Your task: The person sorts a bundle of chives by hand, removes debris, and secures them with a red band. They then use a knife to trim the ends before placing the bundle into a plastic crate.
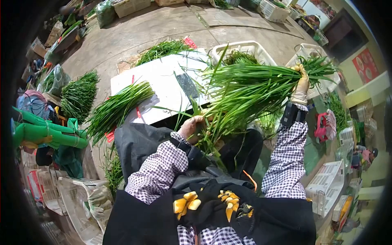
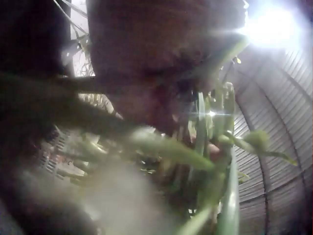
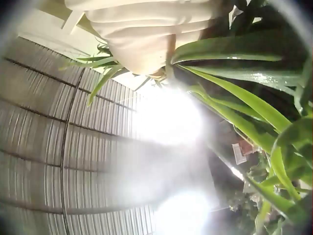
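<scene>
A seated person in checked sleeves holds a long bunch of flat green chive-like leaves (image 1: 249, 92) slantwise above the lap, just off the near right corner of a white board.

At far left, bright green tied bundles (image 1: 45, 134) lie on the concrete floor (image 1: 122, 36). A loose heap of cut greens (image 1: 79, 96) lies just beyond them. A neat sheaf of the same green stalks (image 1: 118, 107) lies across the left edge of the white rectangular board (image 1: 163, 77), its ends hanging past the near left corner. A steel cleaver with a dark blade (image 1: 187, 85) lies flat near the board's middle.

The bare left hand (image 1: 191, 127) is at the low, near end of the bunch, where the leaves fan out. Its fingers are curled into the loose leaves and grip them. The left wrist view shows blurred green blades crossing in front of the hand.

The bunch rises to the right and narrows. The right hand (image 1: 301, 83), in a pale glove, has its fingers closed round the tight upper end, and short leaf ends stick out beyond the fist. The right wrist view shows the glove wrapped over the leaves against a corrugated roof.

Behind the bunch, a white plastic crate (image 1: 261, 48) holding more greens stands at the board's far right corner. A second white crate (image 1: 307, 51) stands just to its right.
</scene>
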The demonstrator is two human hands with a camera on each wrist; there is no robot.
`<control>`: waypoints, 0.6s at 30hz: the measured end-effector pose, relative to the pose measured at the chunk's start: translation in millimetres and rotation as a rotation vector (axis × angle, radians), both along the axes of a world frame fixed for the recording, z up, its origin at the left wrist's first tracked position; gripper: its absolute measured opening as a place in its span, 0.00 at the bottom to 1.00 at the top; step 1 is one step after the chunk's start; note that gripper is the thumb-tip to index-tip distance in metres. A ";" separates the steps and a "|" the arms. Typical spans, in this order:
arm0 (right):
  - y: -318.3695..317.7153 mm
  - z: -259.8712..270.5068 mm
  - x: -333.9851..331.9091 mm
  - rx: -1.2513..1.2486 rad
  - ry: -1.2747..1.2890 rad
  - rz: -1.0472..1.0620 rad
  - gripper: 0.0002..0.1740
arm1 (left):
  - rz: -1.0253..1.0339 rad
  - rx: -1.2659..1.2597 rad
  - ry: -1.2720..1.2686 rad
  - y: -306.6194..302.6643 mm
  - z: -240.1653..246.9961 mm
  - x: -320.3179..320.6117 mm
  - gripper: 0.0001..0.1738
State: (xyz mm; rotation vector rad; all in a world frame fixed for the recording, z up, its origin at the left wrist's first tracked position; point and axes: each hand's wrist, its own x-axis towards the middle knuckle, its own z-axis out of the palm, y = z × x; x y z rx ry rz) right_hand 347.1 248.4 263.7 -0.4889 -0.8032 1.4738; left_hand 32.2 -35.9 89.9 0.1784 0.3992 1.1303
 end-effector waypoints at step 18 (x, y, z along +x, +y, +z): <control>-26.2 -1.0 -29.6 0.001 0.086 -0.049 0.09 | -0.041 0.045 0.174 12.7 9.8 21.1 0.39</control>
